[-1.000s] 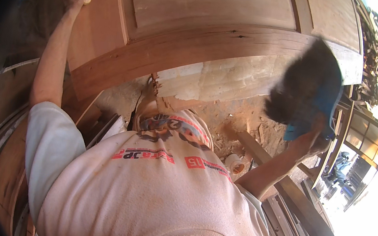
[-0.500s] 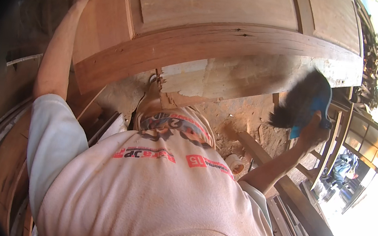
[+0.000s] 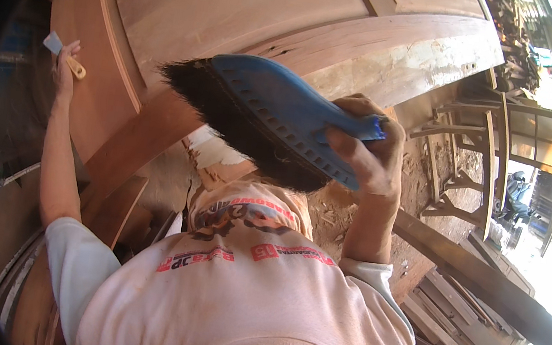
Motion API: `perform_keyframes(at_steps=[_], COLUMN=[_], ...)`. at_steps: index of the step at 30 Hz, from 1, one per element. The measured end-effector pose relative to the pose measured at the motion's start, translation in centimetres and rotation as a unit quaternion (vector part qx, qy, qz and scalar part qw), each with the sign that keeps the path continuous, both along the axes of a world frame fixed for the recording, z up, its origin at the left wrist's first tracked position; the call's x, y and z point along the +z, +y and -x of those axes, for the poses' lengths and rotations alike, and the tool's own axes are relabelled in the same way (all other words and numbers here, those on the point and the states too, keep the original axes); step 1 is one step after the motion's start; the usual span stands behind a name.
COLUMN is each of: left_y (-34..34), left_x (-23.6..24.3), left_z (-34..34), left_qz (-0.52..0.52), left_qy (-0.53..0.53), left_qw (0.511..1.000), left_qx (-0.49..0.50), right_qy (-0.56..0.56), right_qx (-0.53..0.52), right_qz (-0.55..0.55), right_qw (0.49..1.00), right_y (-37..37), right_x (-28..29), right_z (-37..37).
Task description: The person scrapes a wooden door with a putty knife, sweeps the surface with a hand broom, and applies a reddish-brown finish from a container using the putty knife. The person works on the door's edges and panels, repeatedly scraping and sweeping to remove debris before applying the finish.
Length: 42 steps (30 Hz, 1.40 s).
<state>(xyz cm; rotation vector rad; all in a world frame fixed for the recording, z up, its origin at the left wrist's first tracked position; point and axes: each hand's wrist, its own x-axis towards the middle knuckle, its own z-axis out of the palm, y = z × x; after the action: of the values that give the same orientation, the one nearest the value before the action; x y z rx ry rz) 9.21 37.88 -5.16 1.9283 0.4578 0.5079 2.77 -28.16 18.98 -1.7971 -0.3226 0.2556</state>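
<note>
A panelled wooden door (image 3: 228, 1) spans the top of the view, with a weathered, peeling strip (image 3: 419, 69) along its near side. My left hand (image 3: 67, 64) is closed on a putty knife (image 3: 75, 67) with a metal blade and pale handle, over the door's left edge. My right hand (image 3: 365, 149) grips a large blue brush (image 3: 265, 92) with dark bristles, raised in front of my body and in front of part of the door's near edge. The fingertips behind the brush are partly hidden.
Wooden frames (image 3: 487, 164) and a latticed panel (image 3: 546, 137) stand at the right. Loose planks (image 3: 452, 311) and a long beam (image 3: 478, 270) lie at lower right. Curved boards (image 3: 42, 282) lean at lower left. Wood shavings (image 3: 333, 214) lie on the floor below the door.
My right hand has brought the brush left and toward the middle, now large and sideways in view. My left hand with the putty knife appears lower and further left, as the whole view has shifted.
</note>
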Motion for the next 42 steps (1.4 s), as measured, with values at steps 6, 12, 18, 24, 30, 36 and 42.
perform_keyframes(at_steps=[6,12,18,24,30,36,42], left_y=[-15.2,-24.5,-24.4,-24.5,-26.6,-24.9,-24.7], left_x=[4.2,3.5,2.3,2.7,3.9,2.3,2.6], left_z=[1.9,1.6,2.4,1.8,1.3,2.1,2.0], left_qz=[0.099,-0.063,-0.055,-0.059,-0.105,-0.142,-0.191], left_qy=[0.082,0.058,0.045,0.053,0.05,0.023,0.025], left_qw=[0.991,0.996,0.996,0.995,0.993,0.99,0.981], left_qx=[0.036,0.008,0.055,0.058,0.037,0.011,-0.003], right_qy=[0.004,-0.331,-0.31,-0.154,-0.245,-0.216,-0.185], right_qx=[-0.076,-0.412,-0.341,-0.054,-0.424,-0.494,-0.028], right_qz=[0.017,0.487,0.316,0.082,0.347,0.302,0.013], right_qw=[0.997,0.696,0.829,0.983,0.8,0.786,0.982], right_y=[-8.1,-29.6,-23.0,-13.8,-26.1,-19.4,-7.7], right_x=[-5.0,-6.3,-2.8,-3.9,-4.7,0.3,-0.8], right_z=[-9.7,-19.4,-15.5,-11.8,-11.7,-4.8,-0.2])
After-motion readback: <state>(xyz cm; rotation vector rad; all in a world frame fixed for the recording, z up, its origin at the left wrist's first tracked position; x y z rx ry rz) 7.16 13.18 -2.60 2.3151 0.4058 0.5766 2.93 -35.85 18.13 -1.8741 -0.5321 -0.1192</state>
